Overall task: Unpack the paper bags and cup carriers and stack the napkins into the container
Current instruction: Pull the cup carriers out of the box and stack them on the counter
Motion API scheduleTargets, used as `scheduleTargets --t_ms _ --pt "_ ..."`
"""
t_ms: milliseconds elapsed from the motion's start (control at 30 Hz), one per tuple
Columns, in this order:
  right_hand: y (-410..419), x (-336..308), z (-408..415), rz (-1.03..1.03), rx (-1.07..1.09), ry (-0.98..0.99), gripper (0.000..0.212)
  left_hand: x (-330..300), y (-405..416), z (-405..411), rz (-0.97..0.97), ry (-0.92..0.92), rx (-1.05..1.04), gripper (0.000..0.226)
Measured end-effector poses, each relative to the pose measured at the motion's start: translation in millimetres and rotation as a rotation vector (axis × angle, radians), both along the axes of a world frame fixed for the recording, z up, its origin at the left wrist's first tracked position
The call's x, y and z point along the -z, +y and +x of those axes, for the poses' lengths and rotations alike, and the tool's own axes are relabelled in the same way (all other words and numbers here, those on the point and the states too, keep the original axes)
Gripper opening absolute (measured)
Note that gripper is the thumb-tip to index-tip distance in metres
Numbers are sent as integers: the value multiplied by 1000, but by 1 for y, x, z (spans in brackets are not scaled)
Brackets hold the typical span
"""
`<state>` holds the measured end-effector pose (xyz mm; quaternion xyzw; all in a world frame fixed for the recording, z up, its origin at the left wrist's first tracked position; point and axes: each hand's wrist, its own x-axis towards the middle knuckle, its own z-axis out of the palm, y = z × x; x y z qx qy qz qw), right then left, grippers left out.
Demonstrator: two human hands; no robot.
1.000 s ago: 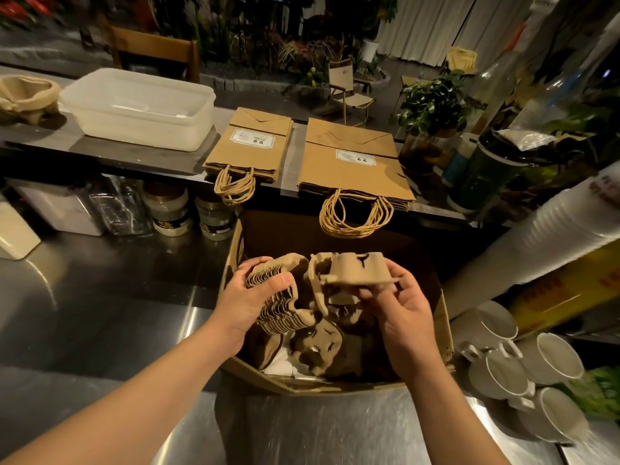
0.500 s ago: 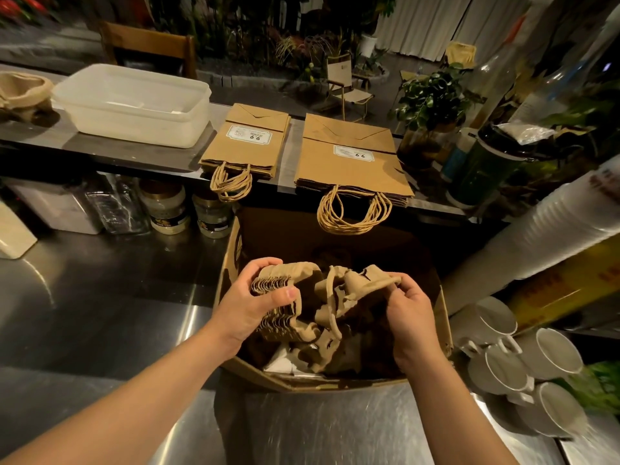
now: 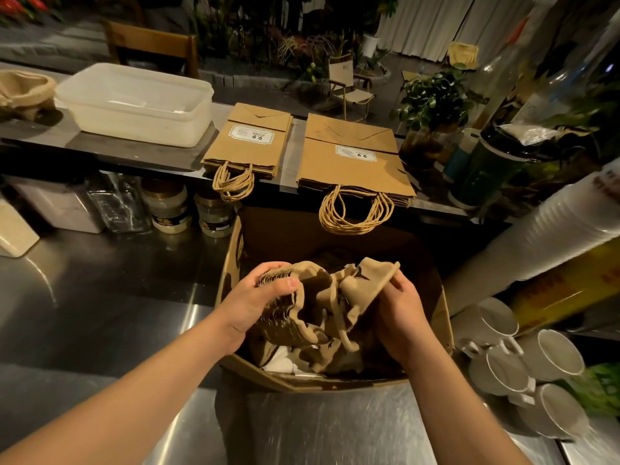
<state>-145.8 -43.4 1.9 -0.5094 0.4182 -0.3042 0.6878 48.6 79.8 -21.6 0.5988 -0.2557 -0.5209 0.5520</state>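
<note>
While both hands sit over the cardboard box [image 3: 335,385] on the bench [image 3: 100,297], my left hand [image 3: 255,305] clenches the nested cup carriers [image 3: 285,317]; my right hand [image 3: 399,317] pinches one loose carrier [image 3: 367,280] just beside them; the stack's long axis runs down into the box, nearer my left grip.
</note>
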Motion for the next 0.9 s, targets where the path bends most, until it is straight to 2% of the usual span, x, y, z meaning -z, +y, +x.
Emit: scheduleTargets --t_ms 67,167,267,433,567,633,700,767,900 --pt "1 -7 5 -131 -74 -20 5 -2 -2 0 44 -2 37 79" --pt "0 -15 11 -286 -204 -62 22 -3 -3 2 89 11 73 79" --pt "-1 -18 19 -420 -333 -69 15 -3 -3 2 125 38 94 78" --pt "0 -17 36 -632 -381 -42 18 -10 0 -6 172 183 81 44" --pt "8 -27 39 -427 -188 -237 18 -13 1 -5 145 297 10 36" --pt "8 -29 37 -316 -23 -227 16 -11 1 -3 110 307 -53 35" --pt "5 -28 36 -274 74 -133 21 -10 1 -1 85 297 -100 42" --pt "2 -24 35 -275 85 16 32 -6 1 2 46 295 -125 54" --pt "5 -17 32 -242 -62 207 42 -2 0 7 -31 272 -115 89"
